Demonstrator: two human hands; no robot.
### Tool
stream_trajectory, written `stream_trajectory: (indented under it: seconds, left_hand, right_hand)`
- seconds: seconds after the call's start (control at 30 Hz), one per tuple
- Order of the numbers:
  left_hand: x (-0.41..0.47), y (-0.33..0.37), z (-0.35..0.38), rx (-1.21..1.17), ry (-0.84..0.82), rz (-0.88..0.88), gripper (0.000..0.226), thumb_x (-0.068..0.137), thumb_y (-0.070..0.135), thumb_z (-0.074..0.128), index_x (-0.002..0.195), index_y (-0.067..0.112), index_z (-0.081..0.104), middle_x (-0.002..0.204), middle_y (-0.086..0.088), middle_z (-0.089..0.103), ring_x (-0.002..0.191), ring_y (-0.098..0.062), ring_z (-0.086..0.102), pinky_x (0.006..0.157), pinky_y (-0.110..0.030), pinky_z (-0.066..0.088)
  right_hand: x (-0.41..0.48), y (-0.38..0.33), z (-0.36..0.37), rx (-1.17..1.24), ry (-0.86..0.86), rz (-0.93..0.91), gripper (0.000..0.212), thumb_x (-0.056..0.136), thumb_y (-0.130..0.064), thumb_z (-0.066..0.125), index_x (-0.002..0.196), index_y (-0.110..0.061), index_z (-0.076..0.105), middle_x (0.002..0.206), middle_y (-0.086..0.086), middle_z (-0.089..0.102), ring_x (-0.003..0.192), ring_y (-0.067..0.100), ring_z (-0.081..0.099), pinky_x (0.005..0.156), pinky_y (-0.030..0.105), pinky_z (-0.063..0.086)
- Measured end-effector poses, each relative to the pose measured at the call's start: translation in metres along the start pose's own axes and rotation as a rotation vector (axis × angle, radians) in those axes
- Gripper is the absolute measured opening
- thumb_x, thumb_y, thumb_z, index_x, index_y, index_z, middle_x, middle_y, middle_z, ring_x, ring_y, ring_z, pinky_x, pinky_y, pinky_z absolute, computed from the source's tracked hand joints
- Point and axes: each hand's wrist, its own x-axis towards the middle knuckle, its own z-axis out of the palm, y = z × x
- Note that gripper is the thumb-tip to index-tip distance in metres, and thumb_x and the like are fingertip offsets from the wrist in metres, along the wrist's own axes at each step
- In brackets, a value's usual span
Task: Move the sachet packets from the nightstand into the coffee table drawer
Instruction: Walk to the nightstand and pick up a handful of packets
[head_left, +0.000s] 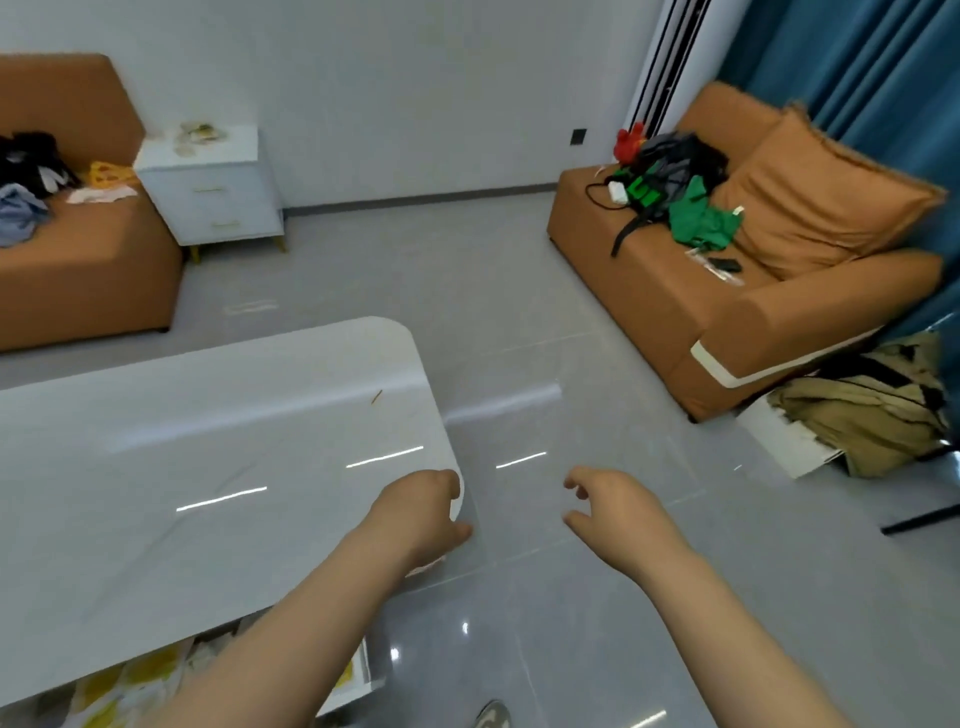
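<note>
While both hands are hanging low in the middle of the frame, the sachet packets (200, 136) are lying far off in the upper left, on top of the white nightstand (218, 202), well apart from either grip. From the hands they are sitting up and to the left across the grey floor (519, 322). The left hand (423, 514) is looking the nearer of the two, since it is hovering over the rounded corner of the bench (208, 457), while the right hand (615, 506) is hanging over tile to its right.

The right hand's grip is showing loose, half-curled fingers with nothing in them. The left hand is turning its back to the camera, fingers curling down out of sight, so I cannot tell whether its grip is holding anything.

The sachets are reading as a low, flat, pale scatter with touches of green and tan. They are too small and blurred to give any one packet a long axis, though the scatter is spreading along the nightstand's top rather than piling high. They are looking thin and limp, so a pinch at an edge is probably suiting them.

The nightstand is boxy, with gold pulls and legs. The bench is showing a glossy white, faintly veined top. Under its near edge, at the lower left, the drawer (358, 670) is standing pulled out, with yellow and white packets (124, 680) lying inside and the left forearm crossing above it.
</note>
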Motion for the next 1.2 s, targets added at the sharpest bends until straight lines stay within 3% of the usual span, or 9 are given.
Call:
stream_trajectory:
  seconds: [0.23,0.4,0.53,0.8,1.0,1.2]
  left_hand:
    - [0.051,0.099,-0.025,0.064,0.041,0.158,0.047,0.086,0.043,0.060,0.127,0.021,0.051,0.124,0.002,0.058,0.110,-0.019,0.056,0.085,-0.027,0.043]
    - [0.103,0.152,-0.051,0.111,0.072,0.270,0.048,0.086,0.044,0.060,0.128,0.022,0.050,0.123,0.002,0.058,0.112,-0.018,0.055,0.090,-0.028,0.044]
    - [0.156,0.185,-0.075,0.118,0.092,0.334,0.049,0.087,0.046,0.059,0.128,0.021,0.051,0.122,0.002,0.059,0.112,-0.018,0.056,0.091,-0.028,0.045]
    - [0.273,0.212,-0.158,0.102,0.146,0.388,0.047,0.088,0.041,0.059,0.131,0.025,0.048,0.129,0.007,0.056,0.116,-0.016,0.054,0.086,-0.023,0.040]
    - [0.352,0.224,-0.208,0.174,0.164,0.359,0.044,0.087,0.043,0.059,0.125,0.021,0.050,0.119,0.002,0.058,0.108,-0.019,0.057,0.089,-0.030,0.047]
    - [0.432,0.244,-0.246,0.160,0.211,0.333,0.049,0.088,0.043,0.058,0.131,0.023,0.047,0.126,0.004,0.056,0.114,-0.018,0.054,0.091,-0.028,0.045]
  right_hand:
    - [0.012,0.078,-0.064,0.178,0.168,0.125,0.039,0.091,-0.028,0.059,0.129,-0.021,0.053,0.123,0.000,0.059,0.112,0.016,0.056,0.088,0.026,0.044]
    - [0.041,0.113,-0.103,0.238,0.250,0.174,0.039,0.091,-0.030,0.059,0.129,-0.022,0.052,0.123,-0.002,0.059,0.111,0.014,0.055,0.083,0.022,0.041]
    - [0.083,0.132,-0.138,0.241,0.294,0.188,0.039,0.091,-0.027,0.059,0.129,-0.021,0.053,0.122,-0.002,0.058,0.111,0.015,0.055,0.088,0.027,0.045]
    - [0.199,0.136,-0.219,0.191,0.364,0.190,0.038,0.088,-0.028,0.060,0.125,-0.022,0.056,0.115,-0.004,0.061,0.104,0.013,0.056,0.084,0.028,0.048]
    - [0.278,0.145,-0.265,0.142,0.373,0.162,0.039,0.089,-0.030,0.060,0.126,-0.022,0.055,0.115,-0.004,0.060,0.101,0.012,0.056,0.075,0.022,0.040]
    - [0.362,0.165,-0.318,0.124,0.467,0.071,0.037,0.089,-0.027,0.059,0.126,-0.023,0.056,0.118,-0.005,0.060,0.106,0.011,0.055,0.082,0.021,0.042]
